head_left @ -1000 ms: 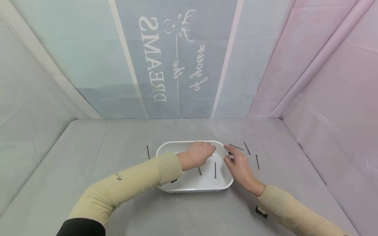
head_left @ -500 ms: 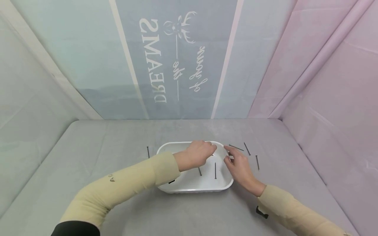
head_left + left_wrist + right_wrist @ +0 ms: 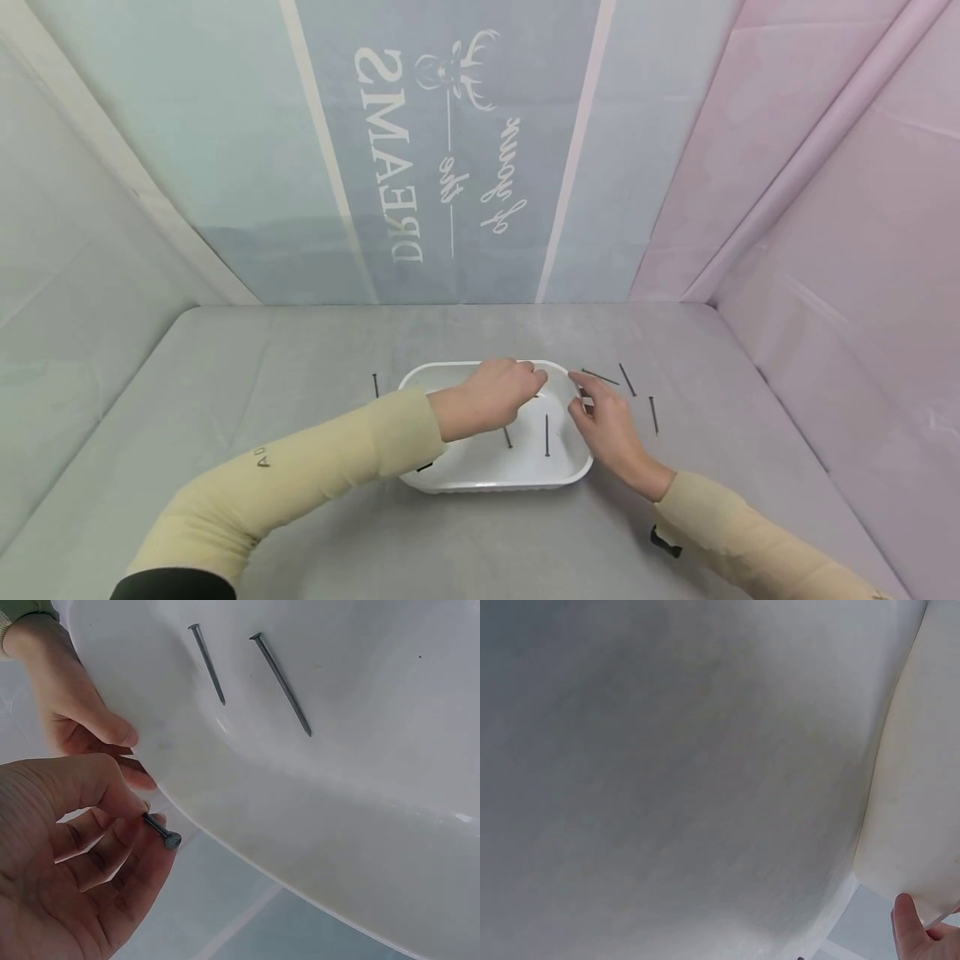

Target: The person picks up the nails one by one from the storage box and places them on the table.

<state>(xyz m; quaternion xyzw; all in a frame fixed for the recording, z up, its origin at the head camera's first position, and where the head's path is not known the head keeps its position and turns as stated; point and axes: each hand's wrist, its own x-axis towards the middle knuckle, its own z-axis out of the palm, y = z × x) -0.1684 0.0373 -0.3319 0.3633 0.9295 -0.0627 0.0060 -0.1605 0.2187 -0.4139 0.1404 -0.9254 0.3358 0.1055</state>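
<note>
A white tray with rounded corners stands on the grey surface. Two dark nails, a longer nail and a shorter nail, lie inside it. Over the tray's far side, my left hand pinches another nail between thumb and fingers, its head sticking out in the left wrist view. At the tray's right end, my right hand holds the rim, the thumb against the outer wall in the right wrist view. Part of the tray is hidden under the left forearm.
Right of the tray lie three loose nails: an angled nail, a second nail and a third nail. One more nail lies left of it. A printed cloth wall rises behind; pink cloth encloses the right.
My left forearm and sleeve have shifted left and slightly down, while the left hand stays over the tray's far side. The right hand and the nails look unmoved.
</note>
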